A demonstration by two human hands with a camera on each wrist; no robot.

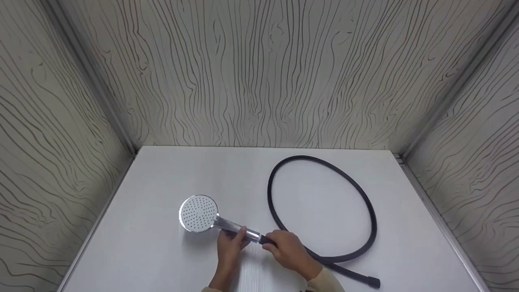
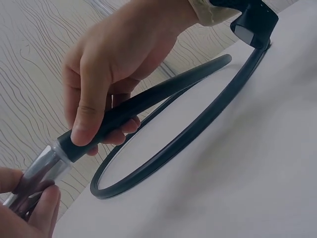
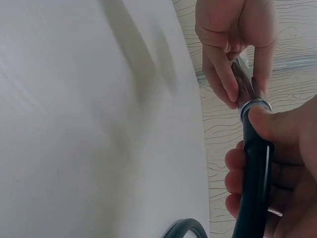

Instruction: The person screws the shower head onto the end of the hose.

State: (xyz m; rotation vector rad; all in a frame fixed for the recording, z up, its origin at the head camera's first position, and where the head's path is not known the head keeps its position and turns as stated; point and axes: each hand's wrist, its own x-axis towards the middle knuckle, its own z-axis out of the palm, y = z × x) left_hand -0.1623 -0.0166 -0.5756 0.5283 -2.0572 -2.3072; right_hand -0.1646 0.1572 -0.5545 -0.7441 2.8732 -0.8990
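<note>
A chrome shower head (image 1: 198, 213) with a round, dotted spray face points up and to the left in the head view. My left hand (image 1: 231, 248) grips its shiny handle (image 1: 233, 227), thumb on top. Around the end of a black shower hose (image 2: 143, 99), my right hand (image 1: 290, 250) curls its fingers, with the thumb laid along it. The hose end meets the base of the handle, right at the ring (image 3: 255, 105) between the two hands. How far the joint is engaged is hidden inside.
From my right hand the hose loops over the right part of the white table (image 1: 162, 174). Its free end (image 1: 374, 282) lies near the front right. Wood-grain panels (image 1: 259, 73) stand behind and on both sides, with grey metal strips at the corners.
</note>
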